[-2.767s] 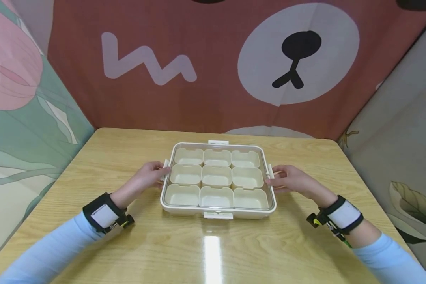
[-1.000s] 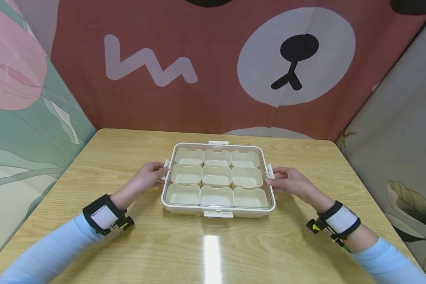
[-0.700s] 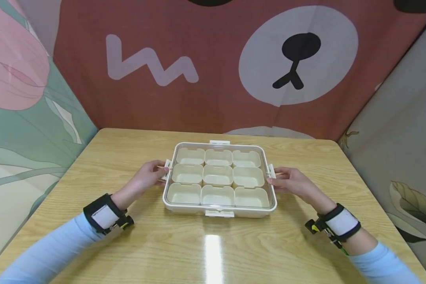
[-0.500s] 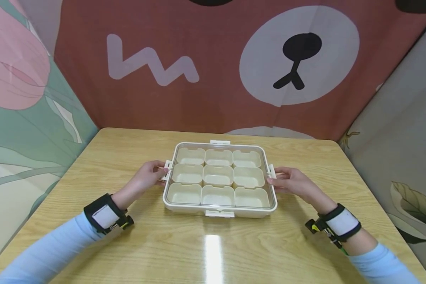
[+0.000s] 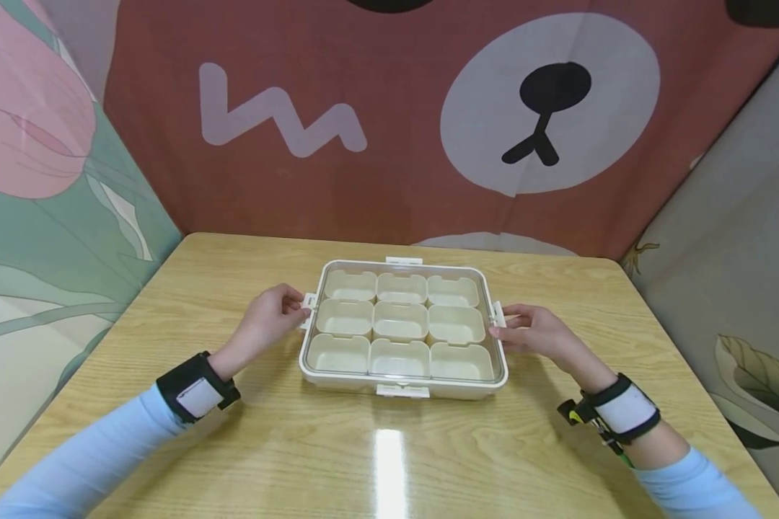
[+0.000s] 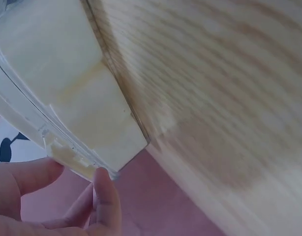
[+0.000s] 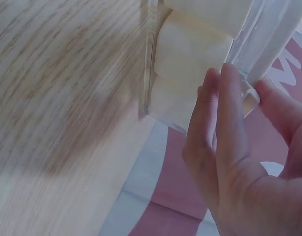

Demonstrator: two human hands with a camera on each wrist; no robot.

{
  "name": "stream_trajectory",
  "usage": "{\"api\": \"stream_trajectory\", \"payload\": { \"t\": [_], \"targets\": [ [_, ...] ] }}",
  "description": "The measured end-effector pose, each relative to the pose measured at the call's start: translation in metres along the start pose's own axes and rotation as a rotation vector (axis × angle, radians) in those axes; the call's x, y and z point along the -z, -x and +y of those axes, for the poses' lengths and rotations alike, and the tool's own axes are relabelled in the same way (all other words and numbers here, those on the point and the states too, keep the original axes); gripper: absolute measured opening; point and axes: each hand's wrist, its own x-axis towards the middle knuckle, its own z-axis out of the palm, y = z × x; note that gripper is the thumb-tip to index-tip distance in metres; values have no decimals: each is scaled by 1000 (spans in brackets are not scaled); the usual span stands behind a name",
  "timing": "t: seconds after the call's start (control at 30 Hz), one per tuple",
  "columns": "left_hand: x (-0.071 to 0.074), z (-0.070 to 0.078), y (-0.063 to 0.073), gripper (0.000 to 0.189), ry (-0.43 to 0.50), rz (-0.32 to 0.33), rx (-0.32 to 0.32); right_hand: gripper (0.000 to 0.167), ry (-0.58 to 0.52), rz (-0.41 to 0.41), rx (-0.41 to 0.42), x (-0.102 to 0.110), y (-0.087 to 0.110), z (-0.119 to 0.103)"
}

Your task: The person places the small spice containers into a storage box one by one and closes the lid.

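A clear storage box [image 5: 465, 386] with a white-rimmed see-through lid sits on the table. Inside it, cream cups [image 5: 399, 319] stand in three rows, and I see nothing in them. My left hand [image 5: 269, 317] pinches the latch [image 6: 70, 155] on the box's left side, which sticks outward; thumb and a fingertip touch its edges in the left wrist view. On the opposite side, my right hand [image 5: 537, 333] holds the right latch [image 7: 249, 98], thumb at its edge and fingers against the box wall. That latch also tilts away from the wall.
Two more white latches, a far one [image 5: 404, 260] and a near one [image 5: 402, 391], lie level with the lid rim. The wooden table [image 5: 285, 461] ends at a brown printed curtain [image 5: 389, 194] behind and patterned hangings on both sides.
The left wrist has turned and the left hand has shifted slightly back. The left latch lies flatter outward than before. The right hand and the box stay almost in place.
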Motion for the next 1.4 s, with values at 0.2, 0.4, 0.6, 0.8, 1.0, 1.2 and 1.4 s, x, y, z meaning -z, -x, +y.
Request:
{"api": "stream_trajectory", "payload": {
  "t": [0.2,0.4,0.6,0.8,1.0,1.2,1.4],
  "targets": [
    [-1,2,1,29,-99,62,-80,74,129,56,33,-2,4,-6],
    [-2,6,3,32,-146,74,-131,60,452,195,190,-10,13,-13],
    [-6,9,5,25,-155,112,-197,48,720,367,379,-25,21,-18],
    [-8,12,5,26,-204,120,-193,28,938,464,583,-33,23,-18],
    [-7,13,5,25,-210,92,-172,25,943,415,547,-32,23,-16],
    [-6,13,1,20,-213,83,-171,31,800,327,391,-29,22,-16],
    [-5,11,-2,22,-190,37,-142,36,704,273,289,-27,20,-17]
  ]
}}
